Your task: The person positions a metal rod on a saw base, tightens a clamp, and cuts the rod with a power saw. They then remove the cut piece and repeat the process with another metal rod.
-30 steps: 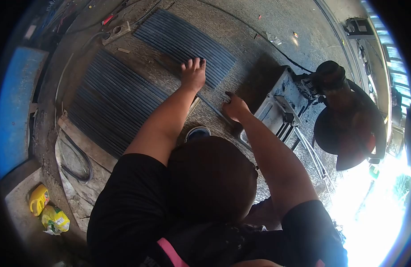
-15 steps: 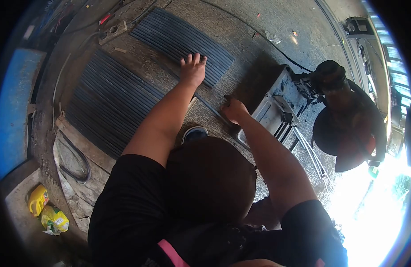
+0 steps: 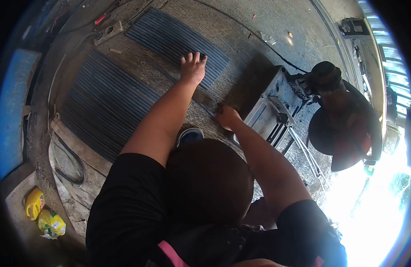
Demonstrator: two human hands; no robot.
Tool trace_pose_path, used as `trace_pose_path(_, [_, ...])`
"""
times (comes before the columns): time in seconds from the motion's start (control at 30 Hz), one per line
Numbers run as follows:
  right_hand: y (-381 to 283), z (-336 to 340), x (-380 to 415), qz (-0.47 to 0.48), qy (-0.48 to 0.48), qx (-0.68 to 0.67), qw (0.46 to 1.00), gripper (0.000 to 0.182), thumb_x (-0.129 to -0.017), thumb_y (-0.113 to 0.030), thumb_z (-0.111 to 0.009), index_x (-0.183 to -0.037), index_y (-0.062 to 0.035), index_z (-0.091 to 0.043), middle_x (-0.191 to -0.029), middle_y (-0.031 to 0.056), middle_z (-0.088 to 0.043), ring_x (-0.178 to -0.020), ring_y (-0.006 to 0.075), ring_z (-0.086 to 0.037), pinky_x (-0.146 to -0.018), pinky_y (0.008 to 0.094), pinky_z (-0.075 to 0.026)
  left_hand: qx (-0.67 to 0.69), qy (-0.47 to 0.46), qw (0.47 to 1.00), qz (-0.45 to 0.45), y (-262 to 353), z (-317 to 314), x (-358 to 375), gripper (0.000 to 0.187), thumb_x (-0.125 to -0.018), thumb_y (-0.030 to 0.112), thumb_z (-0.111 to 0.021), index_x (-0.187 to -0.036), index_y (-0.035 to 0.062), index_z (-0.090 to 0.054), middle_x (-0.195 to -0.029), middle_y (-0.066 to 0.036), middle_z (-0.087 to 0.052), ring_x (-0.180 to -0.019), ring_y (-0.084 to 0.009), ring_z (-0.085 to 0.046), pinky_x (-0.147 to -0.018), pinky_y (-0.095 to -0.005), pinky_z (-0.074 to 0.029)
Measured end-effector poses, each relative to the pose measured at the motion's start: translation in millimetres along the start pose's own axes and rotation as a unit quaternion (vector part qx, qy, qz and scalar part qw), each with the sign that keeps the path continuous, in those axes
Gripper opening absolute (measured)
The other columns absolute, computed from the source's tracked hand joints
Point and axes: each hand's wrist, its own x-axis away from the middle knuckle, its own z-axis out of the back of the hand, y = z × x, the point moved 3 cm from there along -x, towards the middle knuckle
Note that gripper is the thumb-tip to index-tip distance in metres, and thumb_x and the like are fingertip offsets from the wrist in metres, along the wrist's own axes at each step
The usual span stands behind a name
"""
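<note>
My left hand (image 3: 193, 67) reaches out over the near edge of the far row of dark metal bars (image 3: 172, 42), its fingers spread apart. My right hand (image 3: 227, 117) is closed round the end of a single metal bar (image 3: 203, 106), beside the cut-off saw's base. That bar runs from my right fist up and left, passing below my left wrist, where my forearm hides part of it. A wider row of dark metal bars (image 3: 109, 100) lies side by side to the left of my left forearm.
The cut-off saw (image 3: 337, 118) stands on the right, its grey base (image 3: 263, 104) close to my right hand. Several thin rods (image 3: 305, 153) lie beside it. A shoe (image 3: 190, 135) shows between my arms. Yellow containers (image 3: 34, 204) stand at lower left, near a blue panel (image 3: 16, 109).
My right hand has shifted a little left and down, away from the saw's base, with the bar in it. My left hand stays nearly in place; the view has turned slightly.
</note>
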Motion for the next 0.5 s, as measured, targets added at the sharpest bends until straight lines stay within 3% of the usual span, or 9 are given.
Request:
trace_pose_path(0.2, [-10,-1,7,-0.015,-0.019,0.001,1.000,0.055,-0.083,-0.031,-0.058,-0.131,-0.0078,-0.045,-0.122,0.0218,-0.054,-0.115,0.0352,-0.051,-0.098,0.0406,-0.041,-0.008,0.016,1.000,-0.006,2,5,-3,0.039,-0.092,0.022,-0.039,-0.129,0.0220,-0.050,-0.125,-0.004,-0.042,-0.120,-0.0232,-0.037,-0.103,-0.0494,-0.025])
trace_pose_path(0.5, [-7,-5,1,-0.029,-0.034,0.042,0.998,0.050,-0.083,-0.029,-0.057,-0.127,-0.0048,-0.049,-0.120,0.0226,-0.055,-0.114,0.0353,-0.052,-0.096,0.0412,-0.042,-0.013,-0.038,0.999,0.002,12,9,-14,0.045,-0.092,0.018,-0.040,-0.136,0.0268,-0.042,-0.132,-0.005,-0.039,-0.123,-0.0251,-0.035,-0.101,-0.0474,-0.027])
